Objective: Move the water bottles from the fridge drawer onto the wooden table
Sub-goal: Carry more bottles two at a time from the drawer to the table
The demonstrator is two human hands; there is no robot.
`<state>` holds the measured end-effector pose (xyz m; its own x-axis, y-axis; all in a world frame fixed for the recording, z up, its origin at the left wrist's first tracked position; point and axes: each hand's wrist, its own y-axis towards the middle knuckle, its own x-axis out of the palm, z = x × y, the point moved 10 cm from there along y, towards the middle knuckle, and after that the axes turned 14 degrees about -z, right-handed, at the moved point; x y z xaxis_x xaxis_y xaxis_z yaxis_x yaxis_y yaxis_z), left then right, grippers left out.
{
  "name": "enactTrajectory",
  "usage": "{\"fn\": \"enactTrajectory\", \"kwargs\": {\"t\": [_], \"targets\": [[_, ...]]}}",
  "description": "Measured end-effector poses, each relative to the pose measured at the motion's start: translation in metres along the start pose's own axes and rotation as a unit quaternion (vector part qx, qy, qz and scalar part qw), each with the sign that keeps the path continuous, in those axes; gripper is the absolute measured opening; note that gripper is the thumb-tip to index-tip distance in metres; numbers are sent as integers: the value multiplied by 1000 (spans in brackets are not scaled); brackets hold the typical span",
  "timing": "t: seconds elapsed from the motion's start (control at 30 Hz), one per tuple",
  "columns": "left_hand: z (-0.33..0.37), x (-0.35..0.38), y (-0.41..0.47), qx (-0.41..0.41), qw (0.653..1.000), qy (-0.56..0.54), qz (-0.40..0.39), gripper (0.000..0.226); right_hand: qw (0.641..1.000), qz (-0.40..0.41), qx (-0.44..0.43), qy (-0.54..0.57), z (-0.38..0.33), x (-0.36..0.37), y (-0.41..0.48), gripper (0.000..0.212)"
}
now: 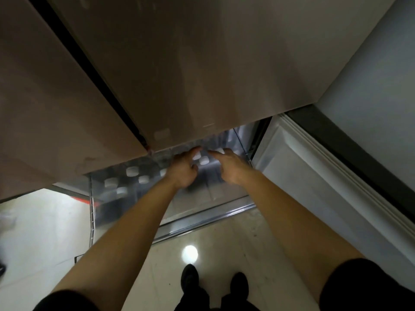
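The clear fridge drawer [208,212] stands pulled out below the closed upper doors. Several water bottles with white caps stand upright in it: a group at the left [132,171] and a few at the back middle [204,160]. My left hand [183,170] and my right hand [229,167] both reach into the drawer over the back-middle bottles, fingers spread and pointing at the caps. Neither hand grips a bottle. The image is blurred, and the wooden table is not in view.
The beige upper fridge doors [157,75] hang over the back of the drawer. An open lower door [314,176] stands at the right. My feet [213,281] are on a glossy tiled floor [45,232] in front of the drawer.
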<state>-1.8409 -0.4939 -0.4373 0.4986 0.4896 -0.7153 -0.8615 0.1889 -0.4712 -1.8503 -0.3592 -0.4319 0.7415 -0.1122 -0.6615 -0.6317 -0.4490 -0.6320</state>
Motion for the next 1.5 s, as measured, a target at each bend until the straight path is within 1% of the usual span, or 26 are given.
{"fn": "enactTrajectory", "kwargs": {"t": [0.03, 0.1, 0.2, 0.27, 0.33, 0.4, 0.43, 0.5, 0.53, 0.6, 0.63, 0.67, 0.7, 0.73, 0.8, 0.9, 1.07, 1.13, 1.17, 1.23, 1.3, 1.33, 1.43, 1.5], "targets": [[2, -2, -2, 7, 1000, -10, 3, 62, 1000, 0, 3, -3, -1, 1, -1, 87], [6, -2, -11, 17, 1000, -8, -2, 56, 1000, 2, 10, 5, -1, 2, -5, 84], [4, 6, -32, 9, 999, -14, -35, 43, 999, -24, 14, 17, 3, 12, -15, 64], [-4, 12, -51, -8, 999, -11, -42, 41, 999, -32, 18, 20, 5, 17, -26, 54], [-8, 14, -71, -8, 999, 16, -34, 38, 999, -33, 18, 33, 3, 16, -39, 49], [-10, 11, -93, -15, 998, 50, -23, 36, 999, -27, 7, 18, -8, 12, -51, 45], [-9, 7, -103, -14, 998, 64, -13, 35, 1000, -10, -5, 4, -15, 7, -59, 42], [-6, -6, -122, -4, 996, 87, 26, 33, 997, 54, -40, -30, -33, -8, -77, 28], [-3, -16, -133, 2, 994, 93, 58, 32, 993, 90, -59, -51, -45, -17, -89, 21], [7, -41, -151, 23, 986, 88, 139, 24, 978, 170, -84, -86, -66, -34, -112, 15], [12, -53, -159, 35, 980, 84, 175, 19, 970, 210, -90, -89, -74, -43, -123, 14], [18, -61, -165, 39, 976, 91, 195, 17, 962, 243, -93, -79, -79, -52, -133, 12], [24, -65, -169, 46, 972, 112, 200, 17, 958, 265, -96, -61, -81, -60, -141, 10], [31, -64, -173, 56, 969, 139, 194, 16, 957, 270, -98, -36, -80, -64, -146, 9], [36, -61, -180, 73, 967, 163, 181, 14, 965, 246, -90, -4, -73, -65, -150, 8], [34, -61, -181, 60, 977, 145, 146, 16, 978, 196, -68, -6, -64, -54, -151, 8], [31, -65, -165, -13, 990, 133, 35, 22, 985, 162, -63, -7, -63, -34, -144, 13], [22, -61, -158, -33, 992, 125, 6, 23, 987, 147, -71, 8, -64, -26, -138, 16], [17, -59, -156, -37, 993, 113, 5, 24, 987, 141, -76, 15, -64, -22, -136, 18], [11, -61, -156, -37, 996, 83, 28, 25, 985, 146, -78, 38, -61, -18, -133, 32], [7, -63, -159, -27, 995, 58, 71, 39, 982, 158, -69, 79, -55, -19, -130, 47], [5, -62, -161, -21, 995, 40, 94, 45, 981, 160, -58, 97, -50, -18, -129, 51], [-2, -57, -167, -16, 988, -42, 145, 49, 977, 164, -47, 127, -42, -10, -121, 50], [-3, -55, -165, -24, 984, -68, 166, 52, 974, 175, -40, 136, -39, -2, -120, 54]]}}
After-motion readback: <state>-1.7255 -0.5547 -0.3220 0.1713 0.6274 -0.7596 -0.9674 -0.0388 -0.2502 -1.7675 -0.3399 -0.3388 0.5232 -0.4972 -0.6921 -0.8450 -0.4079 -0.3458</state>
